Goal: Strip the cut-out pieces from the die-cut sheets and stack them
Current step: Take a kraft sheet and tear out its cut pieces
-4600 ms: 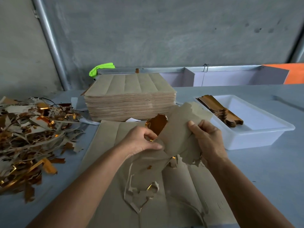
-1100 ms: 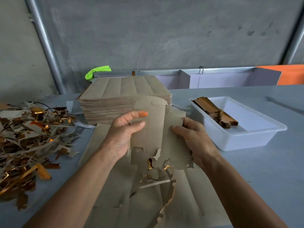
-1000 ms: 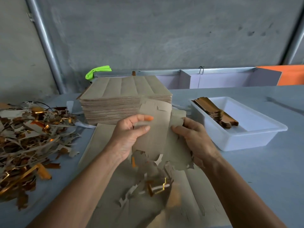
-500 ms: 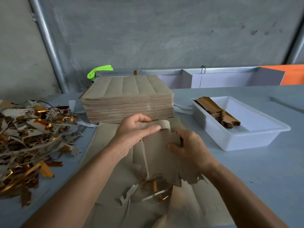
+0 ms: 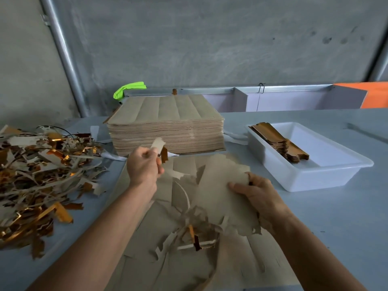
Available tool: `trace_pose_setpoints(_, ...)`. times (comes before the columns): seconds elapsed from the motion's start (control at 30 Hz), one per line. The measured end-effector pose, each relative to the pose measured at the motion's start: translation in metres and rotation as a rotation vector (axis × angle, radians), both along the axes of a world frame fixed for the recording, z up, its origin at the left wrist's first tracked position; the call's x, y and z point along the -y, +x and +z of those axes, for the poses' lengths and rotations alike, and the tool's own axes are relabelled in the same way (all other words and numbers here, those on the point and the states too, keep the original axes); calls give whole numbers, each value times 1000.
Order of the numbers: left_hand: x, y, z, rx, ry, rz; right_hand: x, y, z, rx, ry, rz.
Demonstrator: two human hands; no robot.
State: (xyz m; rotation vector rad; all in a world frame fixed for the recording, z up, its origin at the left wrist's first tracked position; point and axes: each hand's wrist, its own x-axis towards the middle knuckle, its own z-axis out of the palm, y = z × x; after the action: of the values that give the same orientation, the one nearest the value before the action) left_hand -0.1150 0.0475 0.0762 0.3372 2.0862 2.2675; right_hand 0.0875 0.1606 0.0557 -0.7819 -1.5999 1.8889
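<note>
Two hands at frame centre, stripping a brown die-cut sheet on the grey counter.

My left hand has its fingers pinched on a small torn scrap, lifted just in front of the tall stack of sheets. My right hand grips the ragged sheet, fingers curled round its right edge. Loose trimmings lie below it. Finished pieces sit in the white tray, right of centre; a waste pile fills the left.
</note>
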Motion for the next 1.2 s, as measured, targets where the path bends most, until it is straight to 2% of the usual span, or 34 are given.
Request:
trace_pose_setpoints(0.17,14,-33,-20,-146,-197,191,-19,11,-8,-50,-174,-257)
trace_pose_setpoints(0.4,37,-56,-30,-232,-315,308,-45,33,-10,-114,-180,-512)
trace_pose_setpoints(0.47,37,-51,-25,-206,-243,147,-46,35,-11,-128,-168,-530)
trace_pose_setpoints(0.53,35,-40,-20,-139,-235,-187,-42,32,-14,-137,-157,-501)
trace_pose_setpoints(0.57,34,-34,-19,-134,-351,-312,-39,31,-15,-139,-147,-481)
trace_pose_setpoints(0.63,35,-23,-20,-237,-652,-412,-34,27,-16,-141,-117,-448)
trace_pose_setpoints(0.73,43,-10,-27,-444,-1100,-271,-27,21,-16,-129,-65,-407)
trace_pose_setpoints(0.8,47,-4,-35,-374,-1296,-307,-21,17,-16,-124,-46,-375)
trace_pose_setpoints(0.87,50,6,-43,-278,-1421,-458,-14,12,-16,-114,-23,-316)
trace_pose_setpoints(0.93,49,10,-46,-253,-1404,-501,-6,6,-15,-111,22,-244)
trace_pose_setpoints(1.07,46,4,-43,-152,-1244,-469,4,-4,-15,-78,142,-124)
trace_pose_setpoints(1.13,46,-1,-44,-48,-1054,-502,6,-8,-13,-86,173,-105)
trace_pose_setpoints(1.2,48,-3,-39,-24,-846,-507,5,-10,-11,-98,199,-102)
